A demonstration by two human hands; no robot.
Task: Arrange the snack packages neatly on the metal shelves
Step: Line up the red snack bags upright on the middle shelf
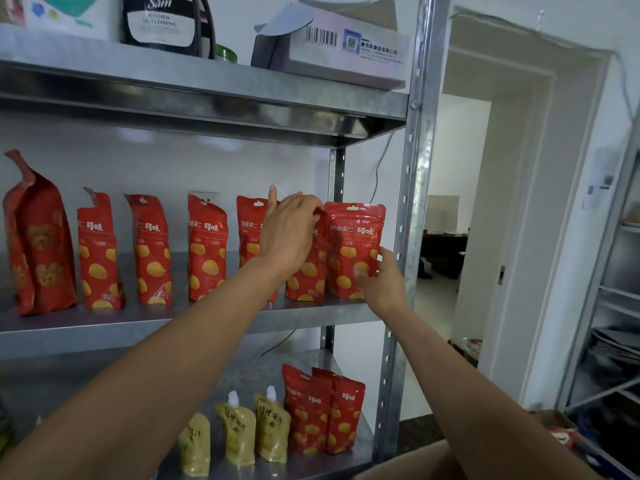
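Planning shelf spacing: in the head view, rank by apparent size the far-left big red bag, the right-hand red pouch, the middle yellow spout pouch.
Big red bag
Red pouch
Yellow spout pouch (lower shelf, nearness may skew this)

Red pouch (353, 237) in the right fingers (385, 253): white "百草味", smaller "板栗仁" to its left. Neighbouring pouch (308, 271), under the left fingers (311, 206): only "味" shows. Other red pouches (207, 244) left of the fingers: same mark. Well above, black-and-white bag (162, 26): "Sam", "KITCHEN", "CLEANING". Box (346, 64) above: barcode, QR code, Chinese line too fine. Yellow spout pouches (272, 427) below: "桔梗", rest unclear.
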